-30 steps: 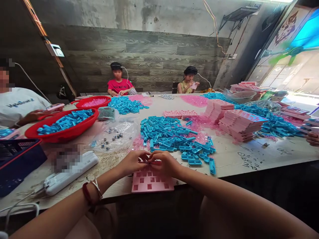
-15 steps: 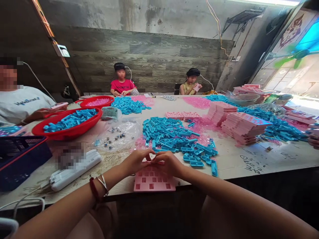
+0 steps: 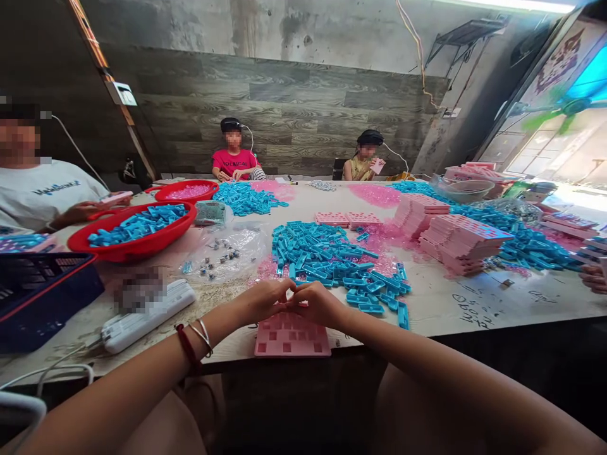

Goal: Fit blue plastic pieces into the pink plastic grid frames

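Note:
A pink plastic panel with several square holes point(image 3: 294, 343) lies at the table's near edge, below both hands. Over its far part, my left hand point(image 3: 268, 299) and my right hand point(image 3: 317, 306) meet with fingertips together. The fingers of both are bent and closed; whatever they pinch is too small or too hidden to make out. Just beyond them spreads a heap of blue plastic trough-shaped pieces point(image 3: 308, 248), with small clear pink pieces point(image 3: 389, 237) scattered around it.
Left stand a red basin point(image 3: 128, 249) of blue pieces, a dark blue basket point(image 3: 42, 303) and a white power strip point(image 3: 149, 316). A clear bag point(image 3: 237, 249) bears small metal parts. Stacked pink panels point(image 3: 455, 243) stand right. Several people sit around the table; another person's hand point(image 3: 592, 278) shows at right.
The view has shifted slightly. My hands stay together over the pink panel, fingers moving a little. At the right edge, another person's hand shows more, beside stacked panels.

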Motion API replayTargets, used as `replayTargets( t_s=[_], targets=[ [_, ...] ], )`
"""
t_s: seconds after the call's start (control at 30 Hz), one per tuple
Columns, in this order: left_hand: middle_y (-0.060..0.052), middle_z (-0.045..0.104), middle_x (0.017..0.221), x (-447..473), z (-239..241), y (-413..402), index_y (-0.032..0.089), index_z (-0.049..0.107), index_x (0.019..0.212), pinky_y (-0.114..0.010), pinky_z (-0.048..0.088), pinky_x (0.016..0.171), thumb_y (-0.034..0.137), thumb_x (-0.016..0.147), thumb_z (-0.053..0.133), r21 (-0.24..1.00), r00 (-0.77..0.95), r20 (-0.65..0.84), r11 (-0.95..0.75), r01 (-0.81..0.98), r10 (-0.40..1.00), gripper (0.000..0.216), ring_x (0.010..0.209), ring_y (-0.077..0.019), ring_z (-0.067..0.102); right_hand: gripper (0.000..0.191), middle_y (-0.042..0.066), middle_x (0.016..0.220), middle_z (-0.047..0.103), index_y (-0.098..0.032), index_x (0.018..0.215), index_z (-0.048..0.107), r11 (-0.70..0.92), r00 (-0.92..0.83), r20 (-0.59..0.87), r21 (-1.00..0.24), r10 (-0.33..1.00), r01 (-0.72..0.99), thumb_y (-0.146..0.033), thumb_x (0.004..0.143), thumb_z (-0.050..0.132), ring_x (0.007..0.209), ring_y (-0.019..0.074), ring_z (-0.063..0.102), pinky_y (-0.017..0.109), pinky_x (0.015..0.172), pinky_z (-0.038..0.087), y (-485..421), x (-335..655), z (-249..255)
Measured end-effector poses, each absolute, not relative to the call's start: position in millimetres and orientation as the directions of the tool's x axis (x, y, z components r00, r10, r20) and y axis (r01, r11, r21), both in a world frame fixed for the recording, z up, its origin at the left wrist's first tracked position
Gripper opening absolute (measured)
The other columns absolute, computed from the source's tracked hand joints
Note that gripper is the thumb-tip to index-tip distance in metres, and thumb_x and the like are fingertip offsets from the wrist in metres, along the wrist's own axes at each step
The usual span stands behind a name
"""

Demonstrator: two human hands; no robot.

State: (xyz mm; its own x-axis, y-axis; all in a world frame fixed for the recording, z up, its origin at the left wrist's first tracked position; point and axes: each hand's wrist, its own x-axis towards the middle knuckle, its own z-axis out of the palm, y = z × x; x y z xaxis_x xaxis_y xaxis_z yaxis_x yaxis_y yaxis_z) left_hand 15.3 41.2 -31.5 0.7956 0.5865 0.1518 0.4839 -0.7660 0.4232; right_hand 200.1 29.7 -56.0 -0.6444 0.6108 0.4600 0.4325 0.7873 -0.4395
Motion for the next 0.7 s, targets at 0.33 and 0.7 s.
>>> replayTargets(
  t_s=[0.33,0.7],
  targets=[
    [0.0,0.06,0.082,12,-36,48,0.019,0.047,0.103,-0.024,0.041,0.064,0.021,0.079,0.053,0.472,0.805,0.146,-0.755,0.454,0.575,0.024,0.073,-0.0135,0.057,0.008,0.003,0.068,0.067,-0.017,0.068,0.07,0.776,-0.687,0.37,-0.384,0.625,0.5,-0.013,0.071,0.064,0.056,0.0101,0.059,0.019,0.056,0.04,34,192,-48],
    [-0.002,0.064,0.083,8,-32,36,0.017,0.049,0.097,-0.025,0.044,0.067,0.02,0.076,0.055,0.544,0.708,0.175,-0.667,0.509,0.684,0.022,0.075,-0.0142,0.06,0.009,0.004,0.066,0.067,-0.018,0.07,0.071,0.809,-0.733,0.366,-0.393,0.574,0.437,-0.017,0.072,0.063,0.058,0.0119,0.06,0.021,0.058,0.041,41,193,-45]
  ],
)
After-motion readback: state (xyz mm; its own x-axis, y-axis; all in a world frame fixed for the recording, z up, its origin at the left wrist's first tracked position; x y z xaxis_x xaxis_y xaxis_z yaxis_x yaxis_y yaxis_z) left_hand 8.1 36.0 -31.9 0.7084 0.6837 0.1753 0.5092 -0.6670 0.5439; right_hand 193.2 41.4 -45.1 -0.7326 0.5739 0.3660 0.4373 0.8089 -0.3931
